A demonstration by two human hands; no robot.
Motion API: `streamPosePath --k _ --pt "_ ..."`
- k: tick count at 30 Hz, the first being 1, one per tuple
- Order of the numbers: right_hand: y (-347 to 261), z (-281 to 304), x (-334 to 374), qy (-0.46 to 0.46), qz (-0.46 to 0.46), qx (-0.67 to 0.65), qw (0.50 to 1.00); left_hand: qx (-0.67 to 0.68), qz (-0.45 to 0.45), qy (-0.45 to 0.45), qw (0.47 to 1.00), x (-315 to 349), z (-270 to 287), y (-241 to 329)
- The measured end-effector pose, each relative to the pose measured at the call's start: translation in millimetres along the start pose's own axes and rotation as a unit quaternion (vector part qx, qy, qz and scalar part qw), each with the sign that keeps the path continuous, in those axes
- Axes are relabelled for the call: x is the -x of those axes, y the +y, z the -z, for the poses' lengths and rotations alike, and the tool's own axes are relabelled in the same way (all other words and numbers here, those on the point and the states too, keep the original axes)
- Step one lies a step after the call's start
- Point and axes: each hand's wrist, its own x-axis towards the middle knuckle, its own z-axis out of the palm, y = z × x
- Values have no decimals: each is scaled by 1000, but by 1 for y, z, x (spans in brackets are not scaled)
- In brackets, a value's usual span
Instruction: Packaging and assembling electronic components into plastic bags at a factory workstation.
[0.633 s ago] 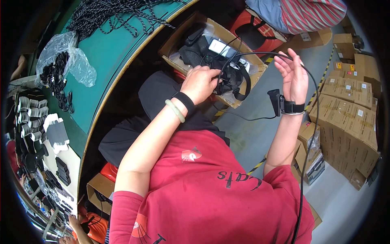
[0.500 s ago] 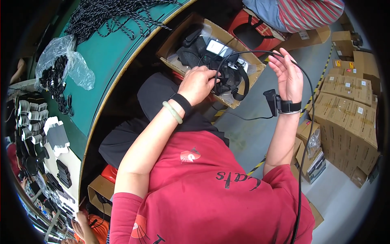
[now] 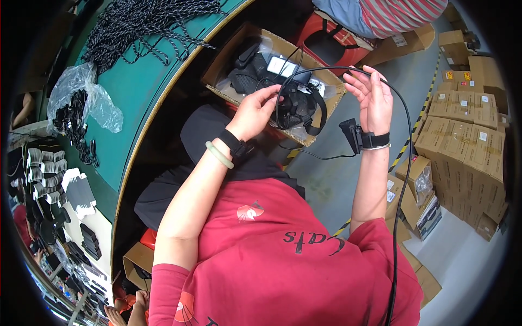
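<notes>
My left hand (image 3: pixel 254 113) is over the near left side of an open cardboard box (image 3: pixel 330 115), its thumb and fingertips pinched together at a black cable (image 3: pixel 409 122). That cable loops down into the box on one end, arcs across to my right hand (image 3: pixel 375 100), then runs down along my right side. My right hand is raised beyond the box's right edge, palm up, fingers loosely spread, with the cable lying across them. In the box are a black strap (image 3: pixel 323 111), a white power pack (image 3: pixel 281 66), and dark mesh pieces (image 3: pixel 243 81).
A green table (image 3: pixel 136 81) curves along the left, bearing braided cords (image 3: pixel 136 32) and a plastic bag (image 3: pixel 100 106) of black cables. Stacked cartons (image 3: pixel 462 141) stand at right. A person in striped clothing (image 3: pixel 402 19) sits by a red chair (image 3: pixel 334 41) beyond the box.
Both hands have shifted slightly left in the picture, as has the whole scene. My left hand has drawn back a little from the box's contents, still at the cable.
</notes>
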Motion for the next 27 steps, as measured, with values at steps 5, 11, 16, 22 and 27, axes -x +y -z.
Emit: streamPosePath --k 5,11,16,22,27 --pt "0 -5 0 15 15 16 1000 -3 9 -28 1000 -5 7 -9" --pt "1 -3 0 8 0 16 1000 16 43 -13 999 -7 11 -5" --pt "3 -6 4 -6 -18 -2 1000 9 71 26 997 -7 14 4" --pt "6 -11 5 -22 -26 -11 999 1 83 48 995 -4 17 8" --pt "6 -6 -2 -11 -16 12 1000 -284 -115 133 943 -2 32 5"
